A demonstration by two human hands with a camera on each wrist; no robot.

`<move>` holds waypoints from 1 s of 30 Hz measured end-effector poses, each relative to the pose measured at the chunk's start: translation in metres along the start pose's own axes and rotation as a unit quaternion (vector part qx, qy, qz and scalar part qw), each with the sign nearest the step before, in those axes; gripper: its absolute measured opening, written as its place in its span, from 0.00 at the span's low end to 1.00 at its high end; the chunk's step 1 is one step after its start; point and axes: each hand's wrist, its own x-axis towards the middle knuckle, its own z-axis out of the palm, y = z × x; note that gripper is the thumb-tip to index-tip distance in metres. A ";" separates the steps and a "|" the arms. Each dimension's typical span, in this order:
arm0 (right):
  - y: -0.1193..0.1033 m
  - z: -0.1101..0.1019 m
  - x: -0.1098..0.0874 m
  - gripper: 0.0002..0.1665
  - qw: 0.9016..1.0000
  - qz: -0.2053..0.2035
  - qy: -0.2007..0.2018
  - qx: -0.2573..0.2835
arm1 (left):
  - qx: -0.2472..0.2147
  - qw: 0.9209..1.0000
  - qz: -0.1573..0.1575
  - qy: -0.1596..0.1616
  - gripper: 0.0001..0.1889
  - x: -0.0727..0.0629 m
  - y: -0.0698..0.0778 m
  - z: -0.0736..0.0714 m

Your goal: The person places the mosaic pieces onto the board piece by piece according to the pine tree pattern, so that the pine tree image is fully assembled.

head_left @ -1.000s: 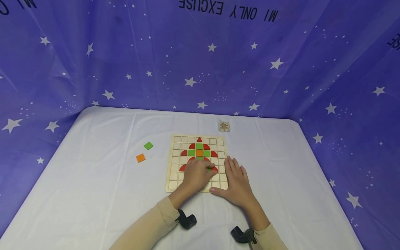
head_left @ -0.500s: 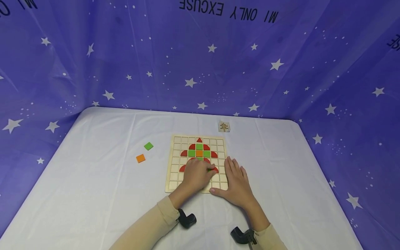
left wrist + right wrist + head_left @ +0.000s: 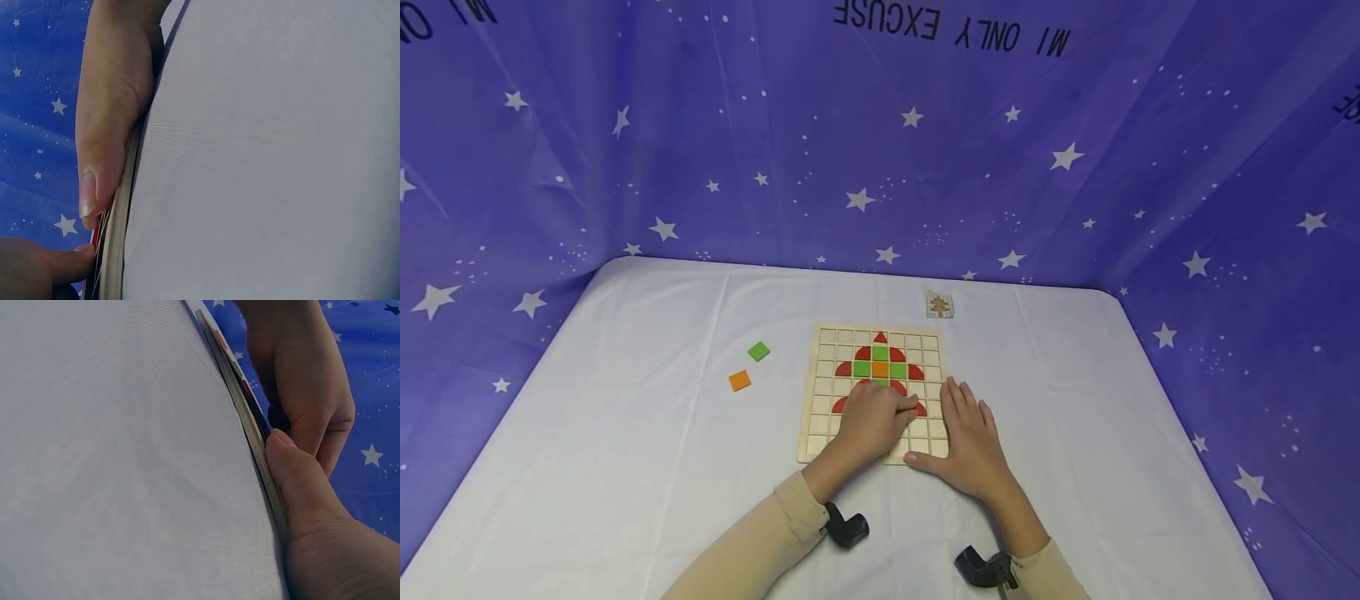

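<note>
A pale wooden grid board (image 3: 826, 422) lies on the table, with red, green and orange pieces set in its squares in a tree shape. Over the lower part of that pattern my left hand (image 3: 870, 419) is bent down, index finger and thumb close together at a square beside a red rounded piece (image 3: 921, 409). The green tile at those fingertips is hidden now. My right hand (image 3: 972, 446) rests at the board's right edge with fingers straight, its thumb (image 3: 300, 472) stretched along the front edge.
Left of the board lie a loose green square (image 3: 759, 351) and an orange square (image 3: 740, 381). A small card with a tree pattern (image 3: 939, 305) lies behind the board. White cloth covers the table (image 3: 647, 433); a purple star-print curtain (image 3: 805, 150) surrounds it.
The green tile seen between my left fingertips earlier has gone out of sight beneath them. My left fingers have shifted slightly. The right hand stays in place at the board.
</note>
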 end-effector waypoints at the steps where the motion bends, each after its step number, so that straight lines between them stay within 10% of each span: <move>1: 0.000 0.000 0.000 0.77 1.000 -0.001 0.000 0.000 | -0.004 1.000 0.000 -0.001 0.12 0.000 0.000 0.000; 30: 0.002 0.002 0.000 0.77 1.000 -0.002 0.004 0.000 | -0.019 1.000 0.012 0.002 0.11 0.000 -0.004 -0.003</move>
